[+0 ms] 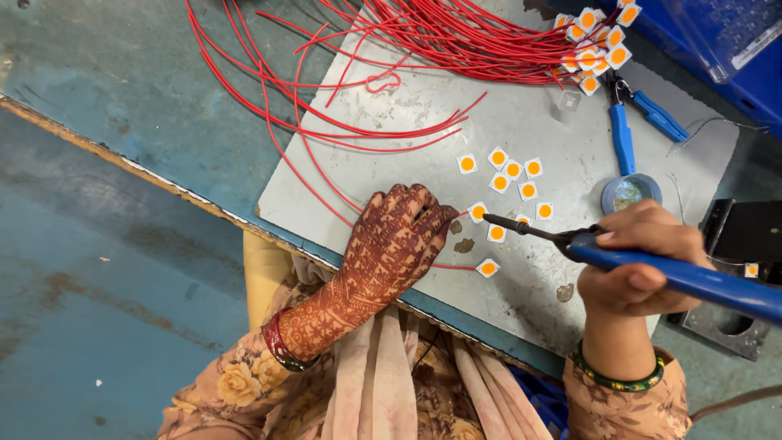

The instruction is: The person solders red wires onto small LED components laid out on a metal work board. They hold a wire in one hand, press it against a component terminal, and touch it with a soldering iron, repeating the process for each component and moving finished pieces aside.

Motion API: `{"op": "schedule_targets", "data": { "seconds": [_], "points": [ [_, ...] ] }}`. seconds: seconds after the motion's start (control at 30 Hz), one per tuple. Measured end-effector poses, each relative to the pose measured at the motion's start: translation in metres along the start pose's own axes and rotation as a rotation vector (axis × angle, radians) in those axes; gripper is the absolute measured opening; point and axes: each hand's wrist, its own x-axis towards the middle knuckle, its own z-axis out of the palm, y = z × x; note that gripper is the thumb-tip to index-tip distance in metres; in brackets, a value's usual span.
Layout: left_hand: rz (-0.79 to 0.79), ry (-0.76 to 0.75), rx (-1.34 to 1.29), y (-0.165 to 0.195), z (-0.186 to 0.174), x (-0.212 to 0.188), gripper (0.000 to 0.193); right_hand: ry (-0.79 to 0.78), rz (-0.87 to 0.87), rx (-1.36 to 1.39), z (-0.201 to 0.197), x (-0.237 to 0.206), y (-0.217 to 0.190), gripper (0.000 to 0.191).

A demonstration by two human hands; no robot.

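My right hand [639, 265] grips a blue-handled soldering iron [676, 273] whose dark tip points left at a small white square chip with an orange centre [478, 212]. My left hand [399, 240], patterned with henna, presses down on a thin red wire [326, 183] right beside that chip, fingers curled. Another chip with a red wire attached [487, 268] lies just below. Several loose chips [511, 171] sit above the tip on the grey metal plate [391, 163].
A bundle of red wires with chips on their ends [590, 41] fans across the top of the plate. Blue-handled pliers [631, 122] and a small round tin [629, 192] lie at the right. A dark metal stand [737, 236] sits at the far right.
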Motion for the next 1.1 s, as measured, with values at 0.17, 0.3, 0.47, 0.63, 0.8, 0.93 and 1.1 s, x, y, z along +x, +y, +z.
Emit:
{"op": "schedule_targets", "data": {
  "seconds": [0.17,0.3,0.47,0.63,0.8,0.93,1.1],
  "points": [
    [-0.024,-0.011,-0.014,-0.003,-0.002,0.001,0.026,0.12,0.067,0.074,-0.007,0.002,0.007,0.053],
    [0.043,-0.034,0.077,-0.007,0.001,0.002,0.027,0.105,0.046,0.027,-0.007,-0.003,0.008,0.057],
    [0.009,-0.049,0.075,-0.014,0.006,0.009,0.031,0.036,0.072,-0.011,-0.006,-0.005,0.004,0.057],
    [-0.005,-0.048,0.044,-0.016,0.005,0.011,0.038,-0.007,0.066,-0.036,0.005,0.003,-0.001,0.058],
    [0.016,-0.049,0.07,-0.017,0.008,0.01,0.038,-0.074,0.051,-0.041,0.013,0.002,-0.003,0.055],
    [0.004,-0.06,0.019,-0.019,0.015,0.005,0.037,-0.1,0.09,-0.058,0.002,-0.011,0.004,0.05],
    [0.144,0.234,0.274,-0.02,0.031,0.005,0.033,-0.087,0.032,-0.105,-0.016,-0.04,0.042,0.053]
  ]
}}
